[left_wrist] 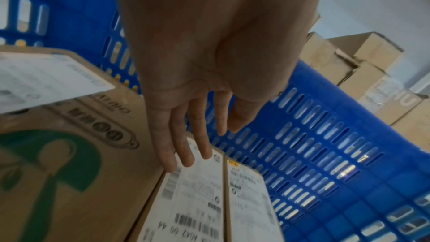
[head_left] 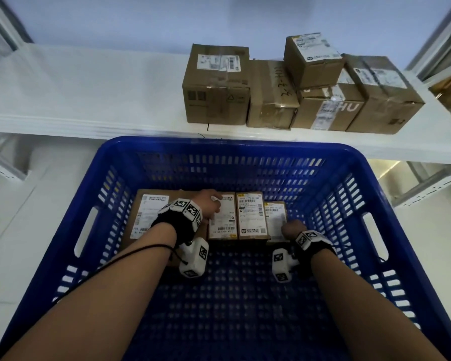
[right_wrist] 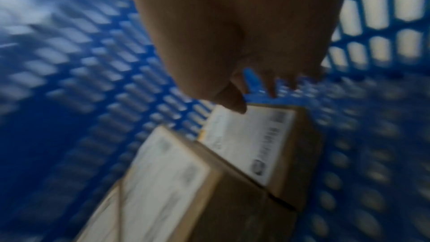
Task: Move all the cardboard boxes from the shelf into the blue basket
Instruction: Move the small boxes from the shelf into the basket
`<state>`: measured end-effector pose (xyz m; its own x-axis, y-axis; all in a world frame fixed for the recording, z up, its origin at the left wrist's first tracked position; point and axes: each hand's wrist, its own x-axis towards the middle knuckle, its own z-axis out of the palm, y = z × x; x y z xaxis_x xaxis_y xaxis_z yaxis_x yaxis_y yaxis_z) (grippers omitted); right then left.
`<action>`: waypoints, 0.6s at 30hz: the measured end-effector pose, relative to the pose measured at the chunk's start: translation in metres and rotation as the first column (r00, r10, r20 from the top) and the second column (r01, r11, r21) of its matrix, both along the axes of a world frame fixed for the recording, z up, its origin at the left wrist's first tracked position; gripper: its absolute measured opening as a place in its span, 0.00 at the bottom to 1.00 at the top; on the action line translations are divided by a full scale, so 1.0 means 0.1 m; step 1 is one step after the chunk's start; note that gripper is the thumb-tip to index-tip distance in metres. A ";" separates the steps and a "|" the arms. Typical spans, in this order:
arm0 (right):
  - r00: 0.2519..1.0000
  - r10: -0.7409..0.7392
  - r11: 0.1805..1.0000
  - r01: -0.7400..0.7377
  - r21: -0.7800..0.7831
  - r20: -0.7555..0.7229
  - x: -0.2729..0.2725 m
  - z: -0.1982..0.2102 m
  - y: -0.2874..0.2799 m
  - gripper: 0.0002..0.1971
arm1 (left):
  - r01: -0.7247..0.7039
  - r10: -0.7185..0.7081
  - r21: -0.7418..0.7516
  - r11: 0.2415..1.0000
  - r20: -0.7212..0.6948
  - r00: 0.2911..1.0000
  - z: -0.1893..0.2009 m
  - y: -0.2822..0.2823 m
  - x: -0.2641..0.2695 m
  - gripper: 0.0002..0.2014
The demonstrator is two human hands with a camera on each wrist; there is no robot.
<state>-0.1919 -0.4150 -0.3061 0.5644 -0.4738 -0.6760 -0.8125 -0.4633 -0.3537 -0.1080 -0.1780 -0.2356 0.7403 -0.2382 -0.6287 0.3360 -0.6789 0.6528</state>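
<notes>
The blue basket (head_left: 232,147) stands below the white shelf (head_left: 76,100). Several labelled cardboard boxes lie in a row on its floor at the far end: a large box (head_left: 146,217), two narrow boxes (head_left: 250,217) and a small box (head_left: 275,220). My left hand (head_left: 210,204) is open, and its straight fingers (left_wrist: 184,146) touch the label of the left narrow box (left_wrist: 197,200). My right hand (head_left: 293,227) hovers at the near edge of the small box (right_wrist: 251,139) with loose fingers holding nothing. Several more boxes (head_left: 216,87) are on the shelf.
The shelf boxes cluster at the right, one small box (head_left: 311,58) stacked on top of another (head_left: 328,108). The shelf's left half is bare white. The basket's near floor (head_left: 232,308) holds no boxes. Metal shelf uprights (head_left: 427,178) flank the basket.
</notes>
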 end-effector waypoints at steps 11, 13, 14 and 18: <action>0.942 0.238 0.937 -0.159 -0.312 0.236 0.33 1.50 0.41 0.16 | -0.004 -0.131 0.276 0.961 0.468 0.874 0.97 0.02 0.10 0.16; 0.937 0.253 0.923 -0.159 -0.351 0.242 0.35 1.71 0.41 0.16 | 0.001 -0.167 0.315 0.949 0.499 0.850 1.13 0.04 0.11 0.17; 0.934 0.260 0.916 -0.158 -0.369 0.246 0.37 1.80 0.40 0.15 | -0.002 -0.177 0.327 0.945 0.516 0.838 1.20 0.06 0.12 0.17; 0.935 0.232 0.904 -0.105 -0.415 0.268 0.48 2.16 0.32 0.15 | -0.025 -0.179 0.324 0.946 0.583 0.793 1.49 0.13 0.21 0.17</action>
<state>-0.1438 -0.3828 -0.0897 0.8064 -0.5407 -0.2395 -0.5914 -0.7344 -0.3330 -0.0874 -0.1653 -0.0861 0.9758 -0.1867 -0.1139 -0.1143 -0.8795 0.4620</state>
